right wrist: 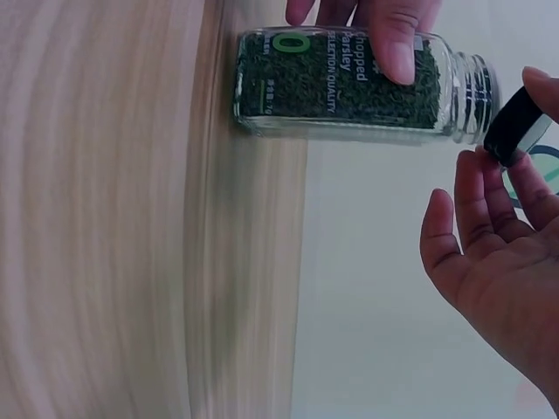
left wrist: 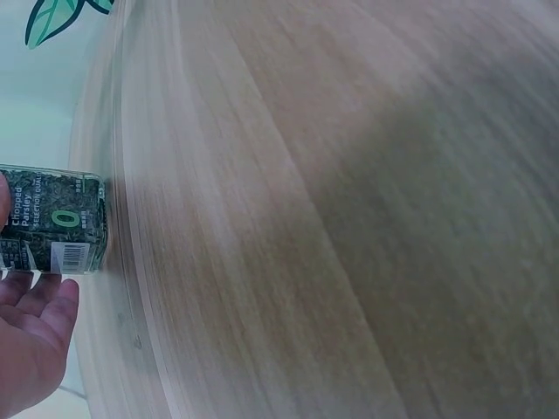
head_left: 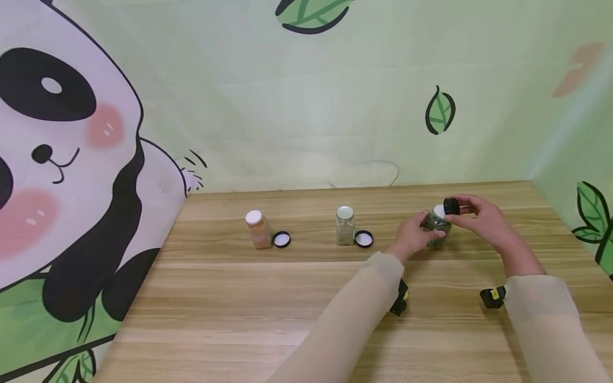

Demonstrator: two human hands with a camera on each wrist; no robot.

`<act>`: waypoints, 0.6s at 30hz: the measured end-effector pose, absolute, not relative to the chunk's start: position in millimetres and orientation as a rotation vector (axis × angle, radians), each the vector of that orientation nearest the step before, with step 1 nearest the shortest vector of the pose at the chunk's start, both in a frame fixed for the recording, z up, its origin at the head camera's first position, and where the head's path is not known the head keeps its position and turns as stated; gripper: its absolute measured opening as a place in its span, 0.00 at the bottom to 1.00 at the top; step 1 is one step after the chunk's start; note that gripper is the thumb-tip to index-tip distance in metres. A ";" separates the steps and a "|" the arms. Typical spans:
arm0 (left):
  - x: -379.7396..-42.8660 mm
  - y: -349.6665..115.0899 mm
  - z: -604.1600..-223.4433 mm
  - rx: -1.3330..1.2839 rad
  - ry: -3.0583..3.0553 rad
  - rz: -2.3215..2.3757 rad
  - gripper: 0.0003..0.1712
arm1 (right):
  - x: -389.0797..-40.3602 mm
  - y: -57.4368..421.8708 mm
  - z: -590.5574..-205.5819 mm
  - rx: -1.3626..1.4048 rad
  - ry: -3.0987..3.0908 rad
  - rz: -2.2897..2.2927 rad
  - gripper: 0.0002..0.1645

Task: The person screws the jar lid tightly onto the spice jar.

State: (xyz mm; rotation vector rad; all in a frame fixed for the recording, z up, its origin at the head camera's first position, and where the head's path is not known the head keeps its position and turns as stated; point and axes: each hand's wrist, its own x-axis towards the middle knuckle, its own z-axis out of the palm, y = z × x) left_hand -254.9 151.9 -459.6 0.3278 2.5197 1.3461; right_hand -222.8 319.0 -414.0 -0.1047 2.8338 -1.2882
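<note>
A glass jar of chopped parsley stands at the right of the wooden table. My left hand grips its sides, with the thumb across the front of the glass. In the left wrist view the jar's label shows between thumb and fingers. My right hand pinches a black screw lid between thumb and fingertips. The lid is tilted right beside the jar's mouth, and the glass screw thread shows uncovered. A white top shows on the jar's mouth in the head view.
To the left stand a jar with pinkish-orange contents and a jar with pale contents. Beside them lie a black-rimmed lid and another black-rimmed lid. A printed panda backdrop rises behind the table.
</note>
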 end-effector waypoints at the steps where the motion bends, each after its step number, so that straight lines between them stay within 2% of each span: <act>1: -254.9 152.0 -459.8 0.327 2.517 1.355 0.37 | -223.0 318.1 -413.9 -0.100 2.830 -1.292 0.38; 11: -253.5 151.1 -461.0 0.314 2.496 1.375 0.37 | -226.3 314.1 -418.1 -0.060 2.799 -1.275 0.43; 18: -253.9 150.2 -460.7 0.329 2.510 1.374 0.37 | -227.8 312.4 -422.3 -0.065 2.793 -1.284 0.42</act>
